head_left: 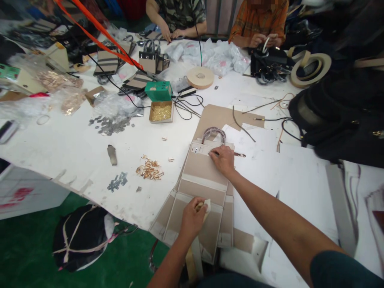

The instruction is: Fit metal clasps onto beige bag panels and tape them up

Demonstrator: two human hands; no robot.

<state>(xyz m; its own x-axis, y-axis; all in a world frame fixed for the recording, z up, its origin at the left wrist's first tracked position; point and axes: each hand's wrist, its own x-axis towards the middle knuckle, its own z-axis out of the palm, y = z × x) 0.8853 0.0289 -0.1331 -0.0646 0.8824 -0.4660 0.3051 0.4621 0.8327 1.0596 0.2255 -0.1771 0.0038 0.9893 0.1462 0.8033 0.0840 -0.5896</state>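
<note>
An unfolded beige bag body lies on the table before me, with plastic-wrapped round handles at its far end. My right hand rests on its upper panel, fingers pinched close to a small metal plate. A slim brown piece with a metal end sticks out beyond that hand; whether the fingers hold it is unclear. Over the lower panel, my left hand is closed on a piece of pale tape. Pale strips hang below, near the left forearm.
Gold-coloured clasps, grey metal plates and a box of small gold parts are to the left. A tape roll lies farther back. Black bags crowd the right. Two people work across the table.
</note>
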